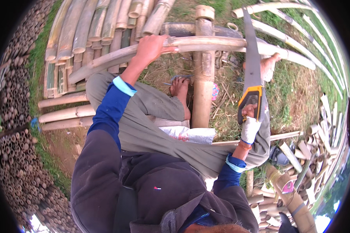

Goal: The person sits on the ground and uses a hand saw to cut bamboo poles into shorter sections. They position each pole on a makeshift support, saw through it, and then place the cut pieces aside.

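Note:
A long bamboo pole (206, 43) lies crosswise in front of me, over a thick upright-looking bamboo post (203, 89). My left hand (149, 48) is wrapped round the pole, left of the post. My right hand (250, 122), partly covered by a white glove or wrap, grips the black and yellow handle of a handsaw (252, 66). The saw's blade crosses the pole to the right of the post; whether its teeth are in a cut I cannot tell. One bare foot (267, 66) is beside the pole's right part, the other (179, 88) on the ground left of the post.
Cut bamboo lengths (93, 23) are stacked at the far left, with round bundles (15, 159) beyond. Long poles (291, 39) lie on grass at the far right. Loose offcuts (299, 155) are heaped at the near right. A white sack (190, 134) lies by my legs.

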Tool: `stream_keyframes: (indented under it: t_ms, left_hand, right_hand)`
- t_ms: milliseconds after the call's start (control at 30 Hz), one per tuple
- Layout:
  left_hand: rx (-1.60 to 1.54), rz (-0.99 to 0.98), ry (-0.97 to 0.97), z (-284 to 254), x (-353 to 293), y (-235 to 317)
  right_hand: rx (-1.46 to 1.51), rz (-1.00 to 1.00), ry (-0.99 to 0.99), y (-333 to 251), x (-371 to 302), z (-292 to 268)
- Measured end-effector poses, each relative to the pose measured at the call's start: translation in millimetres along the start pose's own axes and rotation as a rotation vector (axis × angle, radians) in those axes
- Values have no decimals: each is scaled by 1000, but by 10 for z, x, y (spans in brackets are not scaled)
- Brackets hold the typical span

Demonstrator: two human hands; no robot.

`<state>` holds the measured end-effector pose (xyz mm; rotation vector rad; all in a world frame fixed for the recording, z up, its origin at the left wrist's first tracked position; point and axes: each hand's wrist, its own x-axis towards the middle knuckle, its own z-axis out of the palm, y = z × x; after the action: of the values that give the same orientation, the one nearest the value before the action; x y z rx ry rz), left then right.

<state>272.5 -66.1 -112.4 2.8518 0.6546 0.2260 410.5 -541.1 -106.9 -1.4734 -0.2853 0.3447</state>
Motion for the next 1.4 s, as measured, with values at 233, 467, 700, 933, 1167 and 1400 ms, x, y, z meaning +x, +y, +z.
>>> stream_keyframes:
  t_ms: [233,467,700,933,1167,1400]
  left_hand:
    - [-67,21,1,74,42,110]
    - [-68,17,28,112,73,209]
    - [-84,44,67,211,226,468]
    - [-53,27,38,49,254,629]
    - [10,-13,20,18,236,655]
    - [4,-72,-23,-48,273,738]
  right_hand:
    - [76,13,38,-11,-36,-30]
    - [73,33,102,-105,-80,34]
    - [-87,41,202,-145,-120,-19]
    - [64,-50,137,264,26,-388]
    - [-168,-73,98,-26,11,-249]
    - [-32,-72,71,52,-27,-363]
